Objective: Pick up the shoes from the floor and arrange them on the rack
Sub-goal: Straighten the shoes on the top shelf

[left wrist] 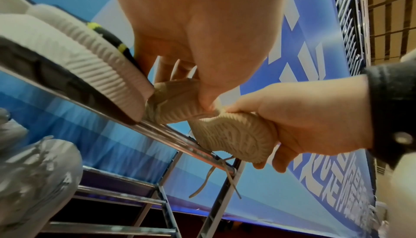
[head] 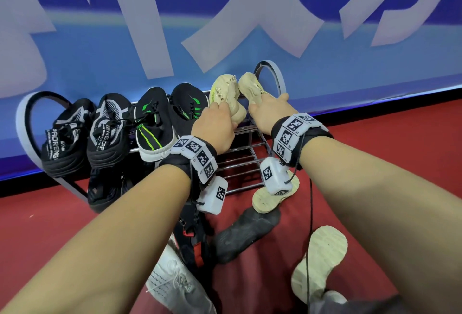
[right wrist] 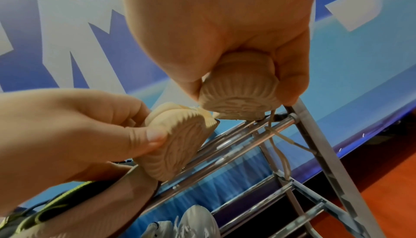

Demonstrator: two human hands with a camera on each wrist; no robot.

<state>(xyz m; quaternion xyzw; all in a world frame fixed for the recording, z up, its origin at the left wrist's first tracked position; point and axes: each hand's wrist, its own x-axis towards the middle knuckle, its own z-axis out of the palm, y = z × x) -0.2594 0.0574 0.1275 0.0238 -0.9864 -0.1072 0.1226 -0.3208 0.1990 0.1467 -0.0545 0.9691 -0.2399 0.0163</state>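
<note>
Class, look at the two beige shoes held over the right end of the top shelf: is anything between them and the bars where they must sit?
Nothing visible. The bars below the beige shoes are bare; the black-and-green shoe sits beside that space.

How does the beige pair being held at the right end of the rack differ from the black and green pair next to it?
The beige pair is a plain pale tan all over; the black and green pair is dark with green stripes and white soles. Each beige shoe is gripped at the heel, one by the left hand and one by the right hand; no hand holds the black and green pair. Both pairs sit toes toward the wall on the rack.
</note>
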